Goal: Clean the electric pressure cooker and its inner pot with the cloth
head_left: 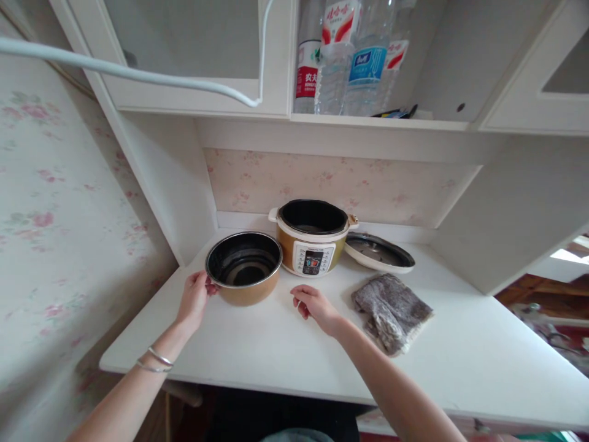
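An inner pot (pixel 248 293), tan outside and dark inside, stands upright on the white tabletop. My left hand (pixel 196 298) is at its left side, fingers against the wall just below the rim; some fingertips are hidden behind it. To the right of the pot, apart from it, my right hand (pixel 313 304) hovers over the tabletop with its fingers curled in and nothing visible in them. Behind both hands is a gold and white electric pressure cooker (pixel 288 245) without its lid, its dark inside showing. The cooker's lid (pixel 380 253) lies underside up to its right.
A crumpled grey-brown cloth (pixel 391 313) lies right of my right hand on the white table (pixel 478 350). Overhead, an open cabinet shelf holds several plastic bottles (pixel 365 67). A white cable (pixel 151 77) hangs across the upper left. Floral wallpaper (pixel 55 245) covers the left wall.
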The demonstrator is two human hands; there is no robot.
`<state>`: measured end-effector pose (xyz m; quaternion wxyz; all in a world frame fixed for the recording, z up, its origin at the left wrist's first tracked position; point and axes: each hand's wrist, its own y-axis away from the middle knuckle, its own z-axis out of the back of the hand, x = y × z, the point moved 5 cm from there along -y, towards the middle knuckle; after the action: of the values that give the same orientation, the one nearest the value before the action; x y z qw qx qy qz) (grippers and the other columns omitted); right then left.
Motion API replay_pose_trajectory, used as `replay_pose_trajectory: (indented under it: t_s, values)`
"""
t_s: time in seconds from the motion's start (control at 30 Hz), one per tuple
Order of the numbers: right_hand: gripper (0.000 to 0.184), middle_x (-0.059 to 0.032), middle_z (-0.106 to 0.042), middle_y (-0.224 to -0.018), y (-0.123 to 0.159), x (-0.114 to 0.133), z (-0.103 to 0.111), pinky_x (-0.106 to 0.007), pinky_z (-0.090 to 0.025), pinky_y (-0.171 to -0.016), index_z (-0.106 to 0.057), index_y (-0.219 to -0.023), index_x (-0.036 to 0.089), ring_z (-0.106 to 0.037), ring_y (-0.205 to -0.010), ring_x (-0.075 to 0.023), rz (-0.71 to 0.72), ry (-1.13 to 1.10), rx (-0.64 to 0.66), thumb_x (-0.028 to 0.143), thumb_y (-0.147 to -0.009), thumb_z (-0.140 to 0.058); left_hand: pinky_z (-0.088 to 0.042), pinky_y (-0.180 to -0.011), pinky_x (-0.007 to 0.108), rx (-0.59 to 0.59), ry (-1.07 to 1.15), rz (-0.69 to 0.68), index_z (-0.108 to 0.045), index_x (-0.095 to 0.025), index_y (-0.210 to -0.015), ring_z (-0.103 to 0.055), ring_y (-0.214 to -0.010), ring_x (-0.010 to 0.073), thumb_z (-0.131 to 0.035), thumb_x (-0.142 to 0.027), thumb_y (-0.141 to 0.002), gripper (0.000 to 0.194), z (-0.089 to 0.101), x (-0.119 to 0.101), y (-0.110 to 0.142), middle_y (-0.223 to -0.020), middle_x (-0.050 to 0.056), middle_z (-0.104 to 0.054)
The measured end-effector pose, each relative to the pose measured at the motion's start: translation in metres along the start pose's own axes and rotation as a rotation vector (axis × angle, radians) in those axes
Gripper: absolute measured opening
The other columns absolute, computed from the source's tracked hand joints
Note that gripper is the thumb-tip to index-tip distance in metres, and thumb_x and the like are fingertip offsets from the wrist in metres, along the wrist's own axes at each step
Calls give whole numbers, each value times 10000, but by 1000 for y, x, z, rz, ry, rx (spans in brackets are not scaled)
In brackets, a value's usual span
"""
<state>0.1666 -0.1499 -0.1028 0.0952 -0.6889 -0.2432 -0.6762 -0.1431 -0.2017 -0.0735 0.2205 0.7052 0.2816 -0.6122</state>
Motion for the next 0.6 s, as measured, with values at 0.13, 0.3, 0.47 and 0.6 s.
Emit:
replay_pose_trajectory:
  t_s: [0.13, 0.3, 0.47, 0.6]
  values:
    - [247, 21, -542, -684, 58, -28, 32, -216, -293, -459, -586, -863, 170, -414, -474, -63, -7, -10, -64, 406, -796, -567, -407, -539, 237, -87, 16, -7, -476, -199, -838, -447, -505, 89, -587, -359, -736, 220, 5, 17, 41, -612, -70, -453]
    - [335, 10, -526, -663, 104, -34, 103, -245, -340, -470, -593, -849, 187, -433, -496, -101, 27, 182, -347, 513, -795, -539, -352, -534, 237, 84, -191, -78, -508, -217, -888, -431, -555, 117, -523, -427, -834, 218, -21, 35, 98, -592, -54, -432]
    - [534, -95, -603, -1065, 119, -6, 190, -405, -462, -822, -588, -1053, 238, -573, -971, -276, 52, 785, -779, 651, -723, -516, -356, -519, 254, 206, -198, 9, -510, -231, -890, -433, -549, 140, -493, -468, -840, 243, -50, 53, 124, -576, -47, -423]
    - [894, -151, -358, -1433, 105, -27, 219, -583, -278, -1020, -394, -1364, 224, -320, -1311, -370, -172, 1146, -738, 760, -654, -481, -375, -523, 261, 250, -218, 9, -528, -227, -894, -459, -557, 153, -501, -501, -823, 284, -54, 51, 130, -593, -37, -445]
